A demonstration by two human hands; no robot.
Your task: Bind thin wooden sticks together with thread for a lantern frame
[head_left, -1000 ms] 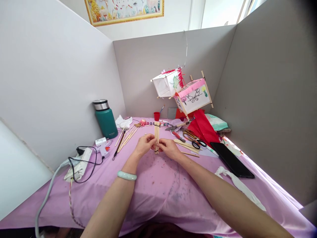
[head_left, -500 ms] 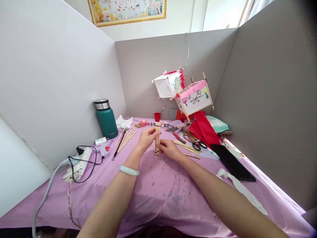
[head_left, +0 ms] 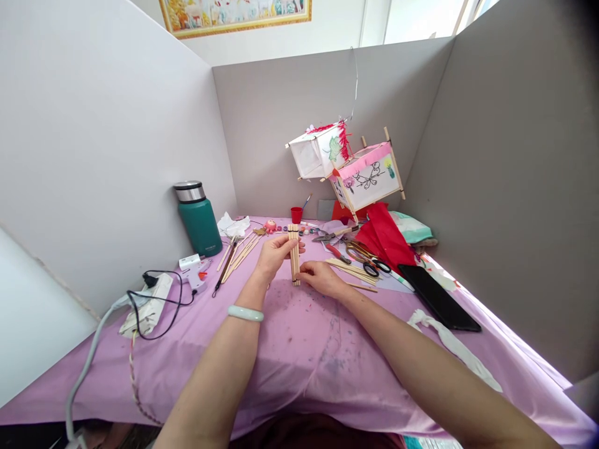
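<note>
A bundle of wooden sticks [head_left: 294,257] with dark bands near both ends stands nearly upright above the purple cloth. My left hand [head_left: 276,254] grips its upper part, thumb across the front and fingers behind. Low on the bundle, by the bottom band, my right hand [head_left: 318,276] pinches its right side with bent fingers. Loose thin sticks [head_left: 355,270] lie just right of my right hand. On the left, more wooden sticks [head_left: 242,257] and a dark brown brush-like tool [head_left: 225,268] rest on the cloth.
A green bottle [head_left: 200,221], a glue gun [head_left: 194,274] and a power strip [head_left: 148,307] stand left. Scissors [head_left: 372,268], pliers [head_left: 337,252], red cloth [head_left: 386,237] and a black tablet [head_left: 440,298] lie right. Two paper lanterns [head_left: 365,178] hang at the back; a red cup [head_left: 296,215] sits below.
The bundle has tilted slightly, its top leaning left. My hands stay on it, the right one still near the lower band. The whole view has shifted a little.
</note>
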